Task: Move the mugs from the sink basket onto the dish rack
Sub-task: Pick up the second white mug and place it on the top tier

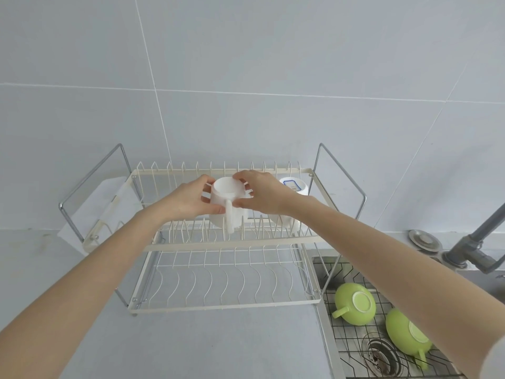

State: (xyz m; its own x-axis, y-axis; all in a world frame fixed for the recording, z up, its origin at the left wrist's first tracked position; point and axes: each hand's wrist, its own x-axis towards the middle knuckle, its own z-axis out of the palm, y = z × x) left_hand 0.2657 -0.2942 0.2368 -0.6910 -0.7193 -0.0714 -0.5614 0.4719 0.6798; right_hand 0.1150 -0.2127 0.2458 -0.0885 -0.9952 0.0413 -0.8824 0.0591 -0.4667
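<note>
Mugs are what I am moving, and one white mug (226,199) is between my two hands above the upper tier of the dish rack (229,243), near the middle of its length. It is upside down, base toward me and handle pointing down at the tines. My left hand (188,199) is clamped on its left side and my right hand (259,195) on its right, fingers curled over the base rim. I judge I hold it with both hands so it goes down level, and inverted so it can drain.

A second white mug (293,188), also inverted with a label on its base, sits at the right end of the upper tier, partly hidden behind my right wrist. Whether my hand touches it I cannot tell. The left part of that tier is open wire, and the lower tier is bare too, so any drift should go left, away from the seated mug. The hanging handle needs to drop between tines, not onto one.

Two green mugs (355,307) lie upside down in the sink basket (344,335), one toward its near-left, the other (404,335) beside the drain. By my reckoning about half the job is done. A faucet (478,242) stands at the sink's far right corner.
</note>
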